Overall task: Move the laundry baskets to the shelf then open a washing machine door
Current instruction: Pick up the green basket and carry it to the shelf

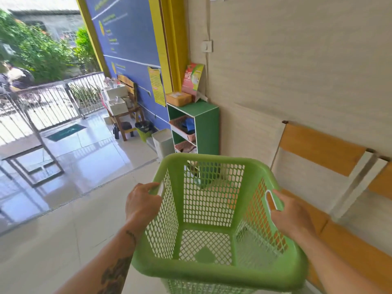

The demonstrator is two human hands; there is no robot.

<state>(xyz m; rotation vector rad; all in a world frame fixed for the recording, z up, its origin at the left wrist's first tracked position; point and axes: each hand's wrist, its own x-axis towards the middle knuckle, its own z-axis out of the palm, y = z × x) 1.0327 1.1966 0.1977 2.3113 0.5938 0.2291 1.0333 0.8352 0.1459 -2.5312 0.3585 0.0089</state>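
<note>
Green perforated plastic laundry basket [214,211], square with rounded rim, gripped by left hand [141,203] and right hand [291,215] at its handle slots.

Two bare forearms extended forward, apart, palms facing inward. Left hand [141,203] curled closed, fingers hooked, forearm tattooed. Right hand [291,213] curled closed likewise, fingers wrapped, wrist straight.

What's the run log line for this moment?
left hand: gripping handle | right hand: gripping handle | green basket: empty, carried | green shelf: ahead
</note>
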